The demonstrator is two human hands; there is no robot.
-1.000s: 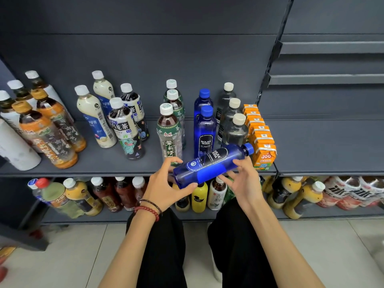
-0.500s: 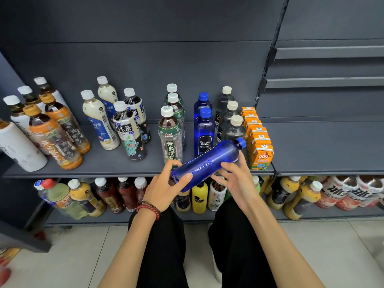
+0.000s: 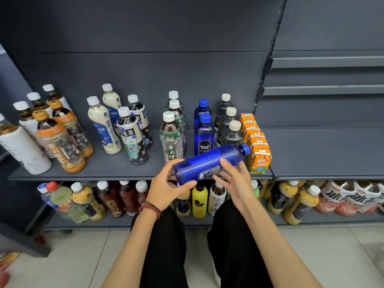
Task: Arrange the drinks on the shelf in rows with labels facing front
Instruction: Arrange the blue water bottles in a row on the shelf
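A blue soda bottle [image 3: 209, 161] lies nearly sideways in front of the shelf edge, cap pointing right, its label turned down towards me. My left hand [image 3: 167, 187] grips its base end, thumb curled under it. My right hand [image 3: 233, 181] holds its middle from below, fingers wrapped up the far side. Behind it, on the grey shelf [image 3: 108, 169], two more blue soda bottles [image 3: 204, 134] stand in a row, the front one showing its label. Rows of green-label tea [image 3: 171, 138], clear dark bottles [image 3: 231, 130] and orange juice cartons [image 3: 257, 151] flank them.
Further left on the shelf stand milky tea bottles [image 3: 102, 125], dark tea bottles with a cartoon label [image 3: 131, 136], orange-label bottles [image 3: 60, 140] and a white bottle [image 3: 20, 146]. The lower shelf holds several more drinks [image 3: 199, 200]. The right shelf bay [image 3: 326, 154] is bare.
The blue bottle has been rolled in my hands, so its label went from facing up to facing down. Both hands shifted slightly right with it.
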